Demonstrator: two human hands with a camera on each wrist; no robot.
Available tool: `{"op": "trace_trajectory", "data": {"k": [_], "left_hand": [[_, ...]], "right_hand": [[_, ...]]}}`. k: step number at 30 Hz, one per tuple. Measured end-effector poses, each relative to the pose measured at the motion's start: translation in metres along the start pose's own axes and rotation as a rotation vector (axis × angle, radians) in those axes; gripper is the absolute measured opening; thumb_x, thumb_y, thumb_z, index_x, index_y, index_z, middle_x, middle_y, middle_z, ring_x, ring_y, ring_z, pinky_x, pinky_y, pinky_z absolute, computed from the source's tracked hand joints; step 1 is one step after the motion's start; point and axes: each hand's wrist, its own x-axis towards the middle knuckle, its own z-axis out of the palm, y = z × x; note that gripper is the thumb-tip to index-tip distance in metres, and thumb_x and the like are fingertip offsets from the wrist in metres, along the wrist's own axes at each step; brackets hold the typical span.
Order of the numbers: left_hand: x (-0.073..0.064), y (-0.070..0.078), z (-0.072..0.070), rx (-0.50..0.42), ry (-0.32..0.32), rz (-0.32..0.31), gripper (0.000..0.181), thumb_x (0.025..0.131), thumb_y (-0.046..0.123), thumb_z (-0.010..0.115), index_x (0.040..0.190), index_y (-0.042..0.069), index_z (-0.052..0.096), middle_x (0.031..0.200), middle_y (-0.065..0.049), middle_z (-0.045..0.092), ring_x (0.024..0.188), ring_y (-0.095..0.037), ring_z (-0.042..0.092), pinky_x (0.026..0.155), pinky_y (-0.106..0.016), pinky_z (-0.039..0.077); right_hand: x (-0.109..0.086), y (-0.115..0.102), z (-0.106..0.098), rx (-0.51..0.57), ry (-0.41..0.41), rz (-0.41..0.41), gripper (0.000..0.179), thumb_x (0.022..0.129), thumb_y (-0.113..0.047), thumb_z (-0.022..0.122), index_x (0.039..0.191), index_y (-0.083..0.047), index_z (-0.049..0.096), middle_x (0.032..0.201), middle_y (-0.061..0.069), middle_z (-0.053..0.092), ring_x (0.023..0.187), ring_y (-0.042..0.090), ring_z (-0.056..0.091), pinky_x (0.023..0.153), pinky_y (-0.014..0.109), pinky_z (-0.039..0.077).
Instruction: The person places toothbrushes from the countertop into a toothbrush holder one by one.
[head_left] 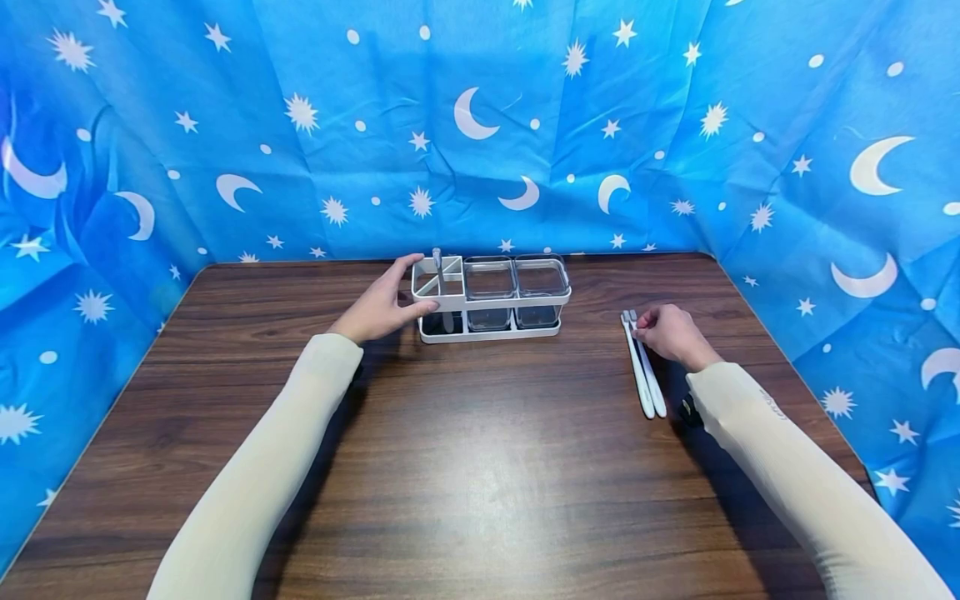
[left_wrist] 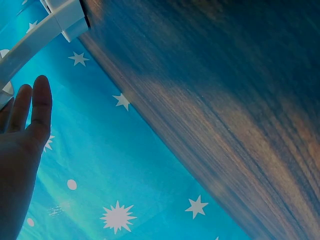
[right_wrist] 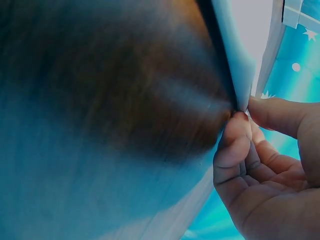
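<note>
A white two-tier toothbrush holder stands at the back of the table. My left hand grips its left end, thumb along the front and index finger at the back corner; in the left wrist view other fingers extend straight beside the frame. One toothbrush stands upright in the divided left compartment. Over at the right, two white toothbrushes lie side by side, heads toward the back. My right hand pinches the right-hand toothbrush just below its head between thumb and index finger. The left-hand toothbrush lies beside it.
Two clear cups, a middle cup and a right cup, sit in the holder's other slots. The brown wooden table meets a blue curtain with moons and stars along its back and sides.
</note>
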Motion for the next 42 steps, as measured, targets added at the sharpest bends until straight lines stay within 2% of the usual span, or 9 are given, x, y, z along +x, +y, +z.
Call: {"op": "trace_trajectory", "data": {"k": [8, 13, 18, 22, 26, 29, 34, 38, 42], "left_hand": [[0.0, 0.0, 0.0, 0.003, 0.007, 0.0, 0.087, 0.083, 0.055, 0.064, 0.149, 0.019, 0.021, 0.15, -0.006, 0.027, 0.124, -0.026, 0.041, 0.1, -0.046, 0.037], [0.0, 0.0, 0.001, -0.006, 0.002, 0.0, 0.087, 0.083, 0.056, 0.064, 0.15, 0.019, 0.021, 0.15, -0.006, 0.026, 0.124, -0.026, 0.041, 0.099, -0.046, 0.038], [0.0, 0.001, 0.001, -0.007, 0.0, -0.003, 0.087, 0.082, 0.056, 0.064, 0.15, 0.022, 0.021, 0.15, -0.005, 0.026, 0.123, -0.026, 0.041, 0.099, -0.046, 0.038], [-0.001, 0.002, 0.0, -0.012, -0.001, -0.006, 0.087, 0.082, 0.056, 0.064, 0.149, 0.02, 0.021, 0.15, -0.005, 0.026, 0.12, -0.026, 0.044, 0.098, -0.046, 0.04], [-0.001, 0.002, 0.0, -0.012, -0.004, -0.006, 0.087, 0.083, 0.056, 0.064, 0.149, 0.02, 0.021, 0.15, -0.005, 0.026, 0.12, -0.026, 0.044, 0.098, -0.046, 0.04], [-0.001, 0.002, 0.0, -0.008, -0.005, -0.011, 0.087, 0.083, 0.056, 0.064, 0.149, 0.022, 0.021, 0.15, -0.005, 0.026, 0.121, -0.026, 0.043, 0.098, -0.046, 0.039], [-0.001, 0.002, 0.0, -0.003, -0.005, -0.017, 0.087, 0.082, 0.057, 0.064, 0.149, 0.022, 0.021, 0.15, -0.006, 0.026, 0.122, -0.026, 0.043, 0.098, -0.046, 0.04], [-0.001, 0.003, -0.001, -0.001, -0.006, -0.016, 0.087, 0.082, 0.056, 0.064, 0.149, 0.021, 0.021, 0.15, -0.006, 0.026, 0.122, -0.026, 0.043, 0.098, -0.046, 0.04], [0.0, 0.002, 0.0, -0.002, -0.004, -0.006, 0.088, 0.083, 0.056, 0.064, 0.149, 0.018, 0.021, 0.15, -0.006, 0.027, 0.121, -0.026, 0.043, 0.098, -0.046, 0.04]], "right_hand": [[0.003, 0.0, 0.001, -0.02, 0.004, 0.04, 0.017, 0.093, -0.011, 0.059, 0.095, 0.005, 0.063, 0.09, 0.017, 0.059, 0.08, 0.029, 0.053, 0.07, 0.039, 0.044], [0.005, 0.004, -0.001, -0.042, 0.019, 0.076, 0.019, 0.09, -0.017, 0.064, 0.078, -0.001, 0.062, 0.072, 0.007, 0.055, 0.069, 0.024, 0.05, 0.06, 0.034, 0.041], [0.005, 0.006, -0.008, -0.057, 0.04, 0.142, 0.031, 0.089, -0.022, 0.063, 0.063, -0.008, 0.052, 0.058, 0.0, 0.043, 0.058, 0.02, 0.046, 0.052, 0.031, 0.037], [0.004, 0.006, -0.015, -0.04, 0.05, 0.169, 0.033, 0.09, -0.026, 0.058, 0.063, -0.008, 0.049, 0.057, 0.0, 0.04, 0.057, 0.02, 0.045, 0.051, 0.031, 0.036], [0.002, 0.006, -0.02, -0.005, 0.063, 0.159, 0.03, 0.091, -0.025, 0.055, 0.072, -0.003, 0.056, 0.06, 0.002, 0.043, 0.06, 0.021, 0.046, 0.052, 0.032, 0.035], [0.001, 0.004, -0.024, 0.032, 0.091, 0.133, 0.028, 0.093, -0.023, 0.056, 0.086, 0.003, 0.063, 0.072, 0.009, 0.052, 0.068, 0.025, 0.048, 0.055, 0.034, 0.039], [0.001, -0.001, -0.027, 0.08, 0.167, 0.078, 0.026, 0.097, -0.019, 0.054, 0.104, 0.006, 0.06, 0.095, 0.021, 0.056, 0.082, 0.032, 0.052, 0.068, 0.04, 0.048], [0.002, -0.003, -0.027, 0.094, 0.317, -0.043, 0.023, 0.096, -0.015, 0.054, 0.103, 0.006, 0.059, 0.095, 0.022, 0.058, 0.081, 0.033, 0.054, 0.069, 0.042, 0.049], [0.004, -0.007, -0.028, 0.118, 0.474, -0.15, 0.021, 0.095, -0.016, 0.055, 0.101, 0.004, 0.06, 0.091, 0.019, 0.06, 0.078, 0.029, 0.054, 0.064, 0.034, 0.045]]}}
